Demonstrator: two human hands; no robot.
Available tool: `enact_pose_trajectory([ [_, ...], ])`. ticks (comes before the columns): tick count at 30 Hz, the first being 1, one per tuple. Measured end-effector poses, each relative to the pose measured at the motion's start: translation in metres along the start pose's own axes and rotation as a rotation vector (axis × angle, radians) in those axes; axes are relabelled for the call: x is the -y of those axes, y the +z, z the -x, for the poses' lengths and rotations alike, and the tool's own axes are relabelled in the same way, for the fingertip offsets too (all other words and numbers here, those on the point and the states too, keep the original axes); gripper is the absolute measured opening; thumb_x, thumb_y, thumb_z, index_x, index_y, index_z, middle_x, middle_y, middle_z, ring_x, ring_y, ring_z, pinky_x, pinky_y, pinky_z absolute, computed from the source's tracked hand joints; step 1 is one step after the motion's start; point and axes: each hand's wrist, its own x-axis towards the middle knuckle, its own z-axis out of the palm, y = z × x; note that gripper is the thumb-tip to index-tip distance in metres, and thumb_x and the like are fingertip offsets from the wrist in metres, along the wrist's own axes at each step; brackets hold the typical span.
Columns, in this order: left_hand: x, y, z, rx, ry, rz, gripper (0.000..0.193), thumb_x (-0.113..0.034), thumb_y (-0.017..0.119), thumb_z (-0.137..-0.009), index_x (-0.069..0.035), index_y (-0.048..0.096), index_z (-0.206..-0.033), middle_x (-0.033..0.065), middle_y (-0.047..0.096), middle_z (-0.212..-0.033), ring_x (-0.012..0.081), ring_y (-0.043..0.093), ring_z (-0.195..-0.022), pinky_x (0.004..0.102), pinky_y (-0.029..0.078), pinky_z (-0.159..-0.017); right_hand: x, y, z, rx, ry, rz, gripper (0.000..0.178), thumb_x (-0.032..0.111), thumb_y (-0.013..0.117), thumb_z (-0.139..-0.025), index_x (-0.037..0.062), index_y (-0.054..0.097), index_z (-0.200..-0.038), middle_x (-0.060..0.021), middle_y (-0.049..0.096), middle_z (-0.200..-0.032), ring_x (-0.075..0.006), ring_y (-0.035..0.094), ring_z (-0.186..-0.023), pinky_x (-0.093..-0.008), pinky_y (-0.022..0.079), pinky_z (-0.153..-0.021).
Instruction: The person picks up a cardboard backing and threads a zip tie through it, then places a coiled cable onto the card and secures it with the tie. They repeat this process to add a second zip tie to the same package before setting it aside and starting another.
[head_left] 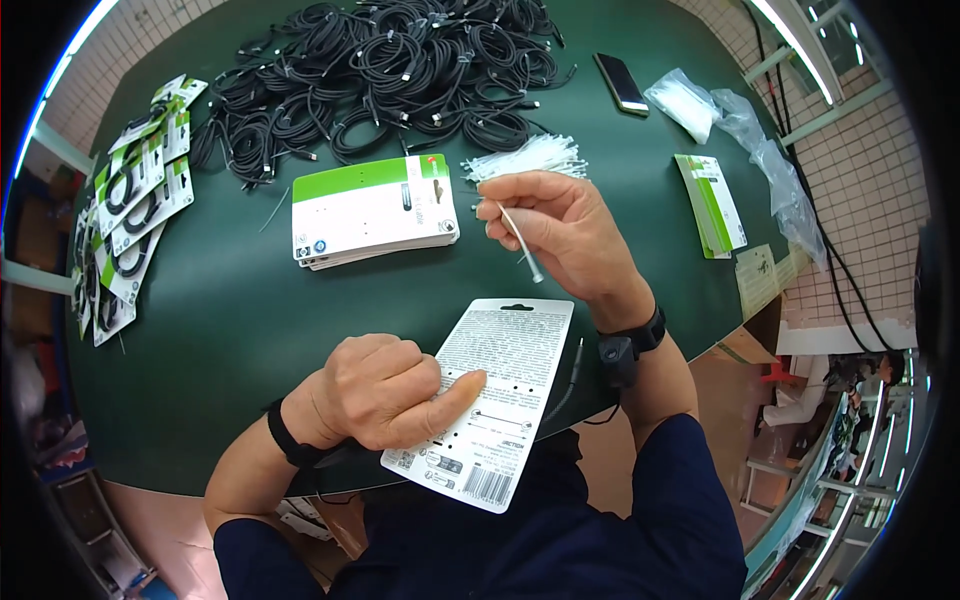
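Note:
My left hand grips a white printed packaging card at its left side, thumb lying on top and fingers curled. The card is tilted at the table's front edge, its hang hole pointing away from me. Between thumb and fingertips, my right hand pinches a thin white cable tie above the table. A dark cable with a metal plug pokes out to the right of the card; the rest of it is hidden. Just beyond my right hand lies a heap of white cable ties.
Many coiled black cables cover the far side of the green table. A stack of green-and-white cards stands mid-table. Carded cables pile up at left. Rightward lie a phone, plastic bags and more cards.

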Motion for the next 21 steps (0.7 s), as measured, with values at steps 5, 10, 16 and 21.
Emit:
enact_pose_trajectory([
  [5, 0.0, 0.003, 0.004, -0.037, 0.003, 0.024, 0.037, -0.014, 0.078, -0.078, -0.005, 0.076, -0.114, -0.0044, 0.042, -0.065, 0.0068, 0.046, -0.053, 0.0246, 0.035, -0.043, 0.001, -0.003, 0.005, 0.111, -0.068, 0.283, 0.026, 0.002, 0.074, -0.099, -0.0032, 0.074, -0.124, -0.0126, 0.077, -0.103, -0.0101, 0.068, -0.08, -0.0231, 0.054, -0.066],
  [10, 0.002, 0.001, 0.004, -0.027, 0.0, 0.012, 0.036, -0.013, 0.077, -0.079, -0.005, 0.076, -0.113, -0.0043, 0.041, -0.065, 0.0066, 0.046, -0.053, 0.0245, 0.035, -0.043, 0.007, 0.005, 0.008, 0.118, -0.107, 0.436, 0.016, 0.003, 0.073, -0.099, -0.0026, 0.075, -0.114, -0.0099, 0.076, -0.098, -0.0087, 0.068, -0.074, -0.0219, 0.053, -0.06],
  [16, 0.002, 0.001, 0.002, -0.016, 0.001, 0.007, 0.034, -0.012, 0.077, -0.079, -0.005, 0.077, -0.112, -0.0046, 0.042, -0.065, 0.0069, 0.047, -0.054, 0.0241, 0.036, -0.043, 0.022, 0.017, 0.011, 0.046, 0.169, 0.479, 0.009, 0.007, 0.072, -0.102, -0.0007, 0.071, -0.107, -0.0055, 0.074, -0.086, -0.0071, 0.065, -0.064, -0.0208, 0.052, -0.057],
  [21, 0.002, 0.003, 0.002, -0.037, 0.0, 0.028, 0.034, -0.012, 0.076, -0.078, -0.005, 0.078, -0.111, -0.0047, 0.044, -0.066, 0.0071, 0.048, -0.054, 0.0238, 0.037, -0.043, 0.016, 0.01, 0.013, 0.091, -0.004, 0.715, 0.009, 0.007, 0.07, -0.102, 0.0, 0.07, -0.108, -0.0046, 0.074, -0.083, -0.0073, 0.065, -0.064, -0.0221, 0.053, -0.057],
])
